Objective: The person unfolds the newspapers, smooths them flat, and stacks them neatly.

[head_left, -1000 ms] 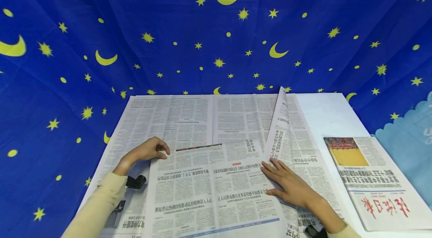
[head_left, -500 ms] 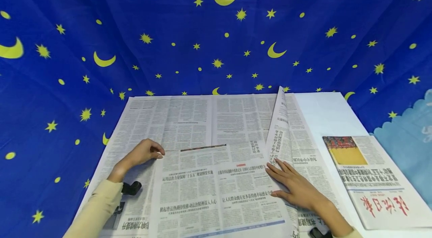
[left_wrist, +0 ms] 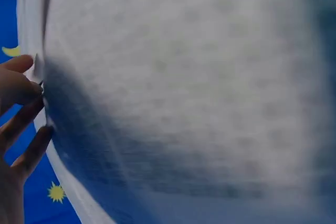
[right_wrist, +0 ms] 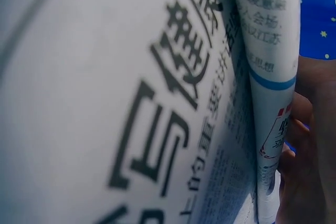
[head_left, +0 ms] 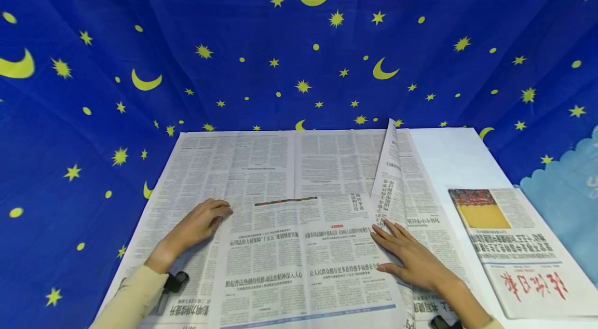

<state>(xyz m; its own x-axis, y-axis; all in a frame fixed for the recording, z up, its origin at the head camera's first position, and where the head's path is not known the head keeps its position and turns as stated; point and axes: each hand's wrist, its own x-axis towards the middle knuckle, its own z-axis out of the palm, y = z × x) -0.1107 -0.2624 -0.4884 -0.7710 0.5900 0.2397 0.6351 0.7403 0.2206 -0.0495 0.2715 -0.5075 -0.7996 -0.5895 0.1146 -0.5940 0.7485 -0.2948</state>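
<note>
A newspaper sheet point(head_left: 299, 261) lies over a larger spread newspaper point(head_left: 257, 163), its right side turned up in a narrow flap that comes to a point at the back. At the sheet's upper left corner, my left hand point(head_left: 198, 225) pinches the paper edge between thumb and finger. The left wrist view shows those fingers point(left_wrist: 32, 150) along the edge, with blurred paper filling the rest. My right hand point(head_left: 413, 259) rests with extended fingers on the sheet's right edge, by the flap. In the right wrist view, a rolled paper edge point(right_wrist: 270, 93) partly hides that hand.
To the right, a folded newspaper point(head_left: 523, 251) with a colour picture and red characters lies on the white table point(head_left: 453, 158). A blue cloth point(head_left: 252, 23) with yellow moons and stars hangs behind and at the sides. Black wrist devices point(head_left: 176, 282) sit on both arms.
The sheet's left part has shifted slightly right. My left wrist has dropped lower and nearer while the fingers stay at the corner. My right hand has slid slightly right.
</note>
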